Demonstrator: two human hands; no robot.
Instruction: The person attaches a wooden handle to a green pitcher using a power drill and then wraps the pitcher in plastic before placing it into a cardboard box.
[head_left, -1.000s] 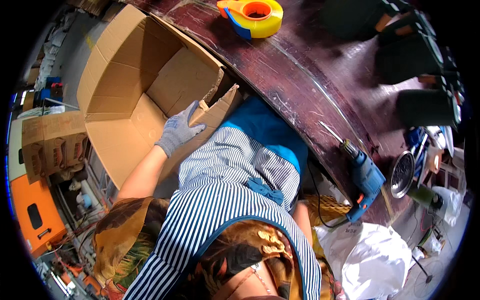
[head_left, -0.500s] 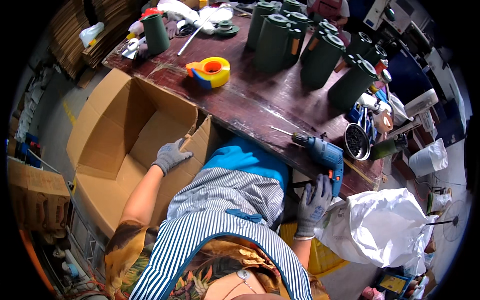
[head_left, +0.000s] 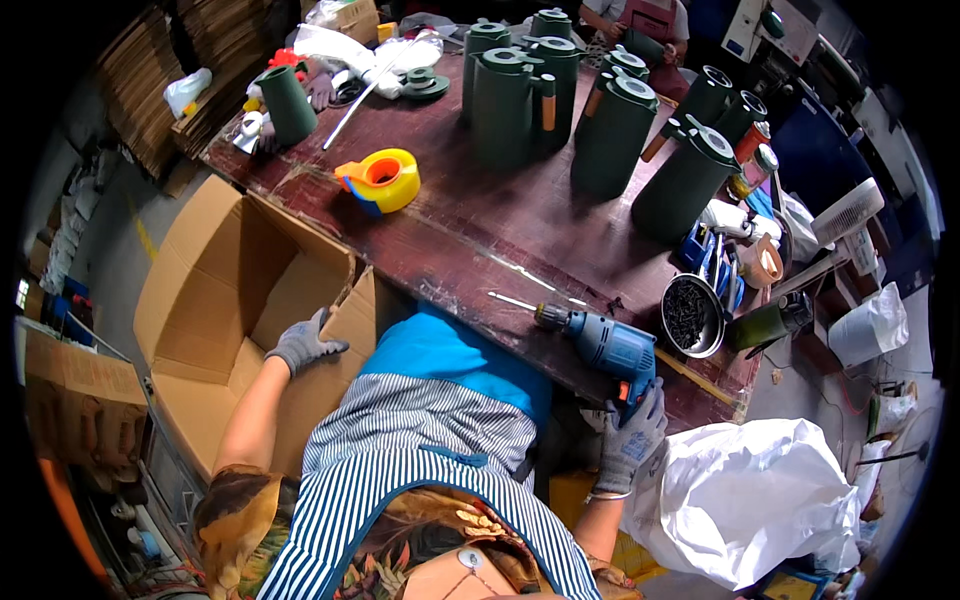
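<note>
The blue drill lies at the near edge of the dark wood counter, with the right hand wrapped around its handle. The left hand lies open and flat on a flap of the big brown box on the floor. Green jugs and a yellow tape roll sit on the messy counter.

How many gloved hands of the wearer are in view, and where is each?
2. The left hand rests on a flap of the open cardboard box. The right hand grips the handle of the blue electric drill at the table's near edge.
</note>
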